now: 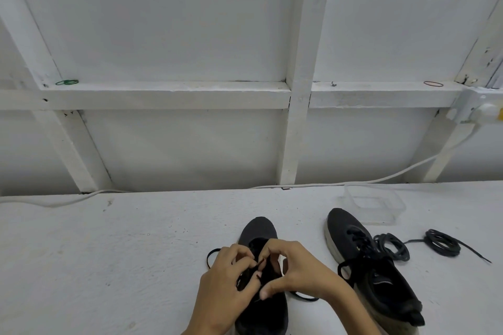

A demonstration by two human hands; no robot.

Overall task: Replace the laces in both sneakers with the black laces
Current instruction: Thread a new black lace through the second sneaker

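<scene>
A black sneaker (258,230) lies toe-away at the table's front middle, under both hands. My left hand (226,283) pinches a black lace (211,255) over the eyelets; a loop of that lace sticks out to the left. My right hand (296,269) curls over the tongue area and pinches the lace too. A second black sneaker (362,261) with a pale sole lies to the right, laced with black. Two loose dark lace coils lie beyond it, one (392,246) touching the shoe and one (442,243) farther right.
A clear plastic container (373,205) stands behind the right sneaker. A white cable (381,178) runs along the table's back edge to a socket (487,111) on the white framed wall. Rubber bands (66,82) rest on the wall ledge.
</scene>
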